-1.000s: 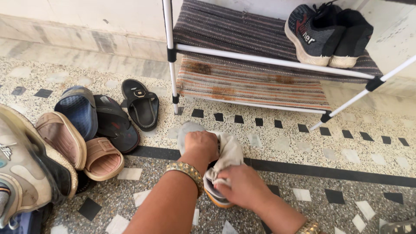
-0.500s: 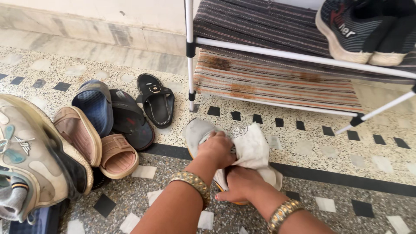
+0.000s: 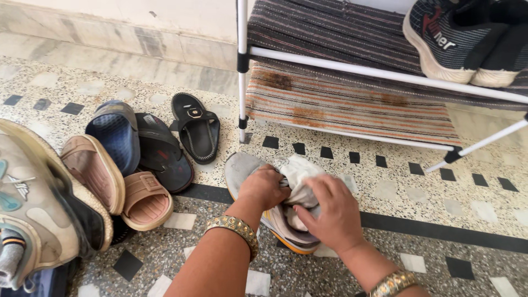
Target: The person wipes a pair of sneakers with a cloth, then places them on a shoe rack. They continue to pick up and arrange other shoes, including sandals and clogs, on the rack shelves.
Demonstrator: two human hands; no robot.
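Hands at work over a grey shoe (image 3: 242,168) lying on the speckled terrazzo floor (image 3: 385,187), just in front of a white-framed shoe rack (image 3: 352,69). The left hand (image 3: 264,187) closes over the shoe's upper, fingers curled and clamped there, apparently to pin it steady against the floor. The right hand (image 3: 333,212) presses a crumpled pale cloth (image 3: 300,176) into the shoe, its fingers bunched together on the fabric, so the cloth is trapped between palm and shoe; an orange-edged sole shows beneath. Both wrists carry gold bangles (image 3: 234,228).

To the left, a cluster of footwear sits close together on the floor: a blue slipper (image 3: 113,135), a dark sandal (image 3: 162,154) partly under it, two tan slip-ons (image 3: 93,173) overlapping one another, and a lone black sandal (image 3: 195,129) a little apart, nearer the rack's leg. A large worn beige sneaker (image 3: 38,212) fills the lower left corner, close to the camera.

The rack's two shelves are draped with striped fabric, the lower one (image 3: 352,113) stained with rusty patches. A pair of dark knit sneakers (image 3: 462,41) stands tilted on the upper shelf at the right, well apart from the hands. A pale wall skirting (image 3: 110,41) runs behind.
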